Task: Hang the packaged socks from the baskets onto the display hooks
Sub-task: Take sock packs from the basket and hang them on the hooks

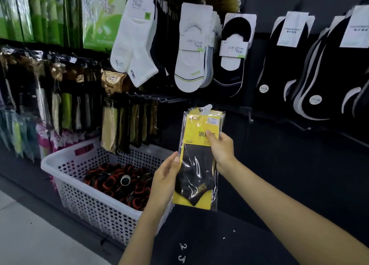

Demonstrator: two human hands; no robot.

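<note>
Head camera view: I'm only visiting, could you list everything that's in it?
yellow-and-black packaged socks in clear sleeves: small stack, yellow and black, centre
white perforated plastic basket: one, white, lower left
black-and-orange rolled items: many, black and orange, inside the basket
white ankle socks on a QZF card: one bunch, white, hanging upper middle
white low-cut socks: one bunch, white, right of the ankle socks
black low-cut socks: several bunches, black, hanging upper right
gold-topped sock packs: many, gold, hooks at left
green packages: several, green, top left
bare metal hooks: a few, dark, above the held stack
left hand: holds the stack's lower left edge
right hand: pinches the stack's right side
</note>
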